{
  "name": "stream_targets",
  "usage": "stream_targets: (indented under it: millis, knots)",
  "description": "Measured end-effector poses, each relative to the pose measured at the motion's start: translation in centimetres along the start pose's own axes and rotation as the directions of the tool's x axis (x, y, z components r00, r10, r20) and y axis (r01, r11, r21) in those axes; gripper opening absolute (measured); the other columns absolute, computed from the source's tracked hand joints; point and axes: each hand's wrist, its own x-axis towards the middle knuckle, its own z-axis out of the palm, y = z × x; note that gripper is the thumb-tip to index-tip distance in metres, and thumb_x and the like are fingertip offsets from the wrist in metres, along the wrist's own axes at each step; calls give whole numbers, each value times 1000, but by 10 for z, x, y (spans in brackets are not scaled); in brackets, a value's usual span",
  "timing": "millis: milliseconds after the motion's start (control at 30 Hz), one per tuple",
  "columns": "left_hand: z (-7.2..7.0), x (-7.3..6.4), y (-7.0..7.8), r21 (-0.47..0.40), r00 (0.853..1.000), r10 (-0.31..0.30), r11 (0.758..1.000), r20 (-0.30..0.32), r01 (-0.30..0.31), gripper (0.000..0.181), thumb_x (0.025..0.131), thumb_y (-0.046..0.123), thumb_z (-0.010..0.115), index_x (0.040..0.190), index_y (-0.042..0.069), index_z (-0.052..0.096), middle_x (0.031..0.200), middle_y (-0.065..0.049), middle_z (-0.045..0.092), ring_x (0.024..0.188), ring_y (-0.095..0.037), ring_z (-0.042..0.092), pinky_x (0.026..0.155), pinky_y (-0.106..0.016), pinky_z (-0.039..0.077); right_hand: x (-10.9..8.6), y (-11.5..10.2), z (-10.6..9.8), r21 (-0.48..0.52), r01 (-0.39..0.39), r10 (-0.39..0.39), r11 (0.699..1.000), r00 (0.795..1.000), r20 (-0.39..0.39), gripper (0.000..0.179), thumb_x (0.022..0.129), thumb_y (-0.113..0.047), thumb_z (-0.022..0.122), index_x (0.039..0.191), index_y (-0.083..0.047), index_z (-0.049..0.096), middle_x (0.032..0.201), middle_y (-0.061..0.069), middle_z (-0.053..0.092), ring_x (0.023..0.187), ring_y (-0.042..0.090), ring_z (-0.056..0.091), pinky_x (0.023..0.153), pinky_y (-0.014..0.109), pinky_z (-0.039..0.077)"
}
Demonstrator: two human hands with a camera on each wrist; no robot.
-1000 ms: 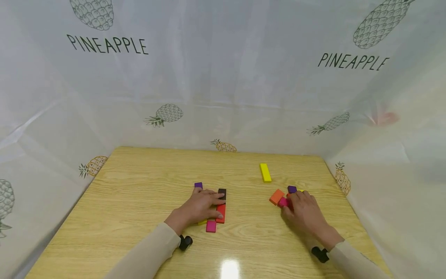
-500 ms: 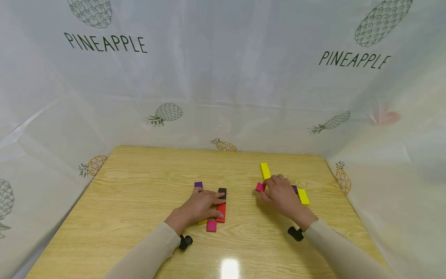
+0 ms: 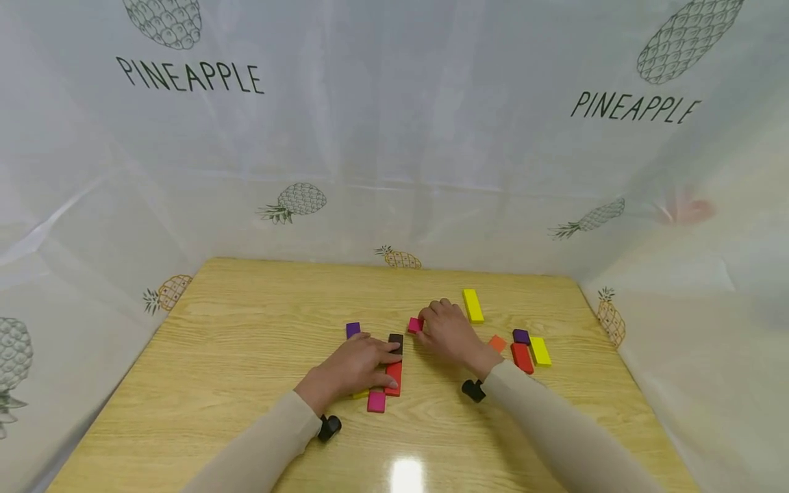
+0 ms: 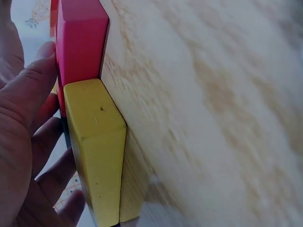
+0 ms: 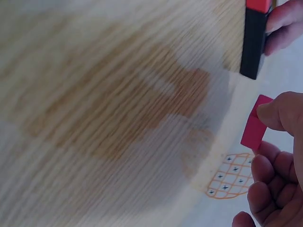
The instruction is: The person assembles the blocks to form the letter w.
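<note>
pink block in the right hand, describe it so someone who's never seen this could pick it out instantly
On the wooden table, find the right hand, near the middle. It holds a small pink block, just beyond and right of the black block. The other pink block lies nearer the person, by the left hand; only this one is pinched.

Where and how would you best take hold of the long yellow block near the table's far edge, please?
I'd pinch the long yellow block across the middle of its two long sides, coming down from above: it lies flat, is narrow, and nothing touches it, so both sides look free. The right hand, pinching a pink block, would probably need to set that down first.
</note>
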Motion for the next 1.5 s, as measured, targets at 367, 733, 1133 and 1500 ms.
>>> stream_targets:
  millis: [367, 733, 1133, 1500]
  knots:
    - [-1, 1, -1, 7, 1000, 22, 1000, 18, -22, 58, 98, 52, 71, 146, 21, 67, 158, 1, 56, 143, -28, 56, 125, -45, 38, 5, 5, 12, -13, 14, -14, 1000, 998, 68, 24, 101, -27, 70, 111, -5, 73, 107, 10, 68, 97, 30, 56, 87, 49, 53]
    - [-3, 1, 0, -1, 1000, 15, 1000, 13, -15, 58, 98, 52, 71, 146, 21, 66, 159, 1, 55, 144, -28, 55, 125, -46, 37, 7, 2, 14, 15, 35, -36, 999, 995, 98, 23, 103, -26, 69, 114, -6, 72, 110, 9, 67, 100, 29, 55, 88, 48, 51]
    - [-2, 1, 0, 5, 1000, 12, 1000, 17, -12, 58, 98, 52, 70, 147, 21, 66, 160, 1, 54, 145, -26, 54, 125, -47, 37, 10, -1, 14, 26, 46, -49, 999, 993, 104, 27, 103, -26, 69, 121, -6, 72, 114, 10, 67, 103, 29, 55, 92, 49, 52]
    - [-1, 1, 0, -10, 1000, 9, 1000, 12, -9, 58, 97, 52, 71, 147, 21, 66, 160, 2, 54, 145, -27, 54, 125, -46, 38, 9, 2, 18, 28, 62, -64, 998, 994, 92, 27, 103, -28, 69, 120, -8, 72, 114, 9, 67, 101, 28, 55, 89, 47, 52]
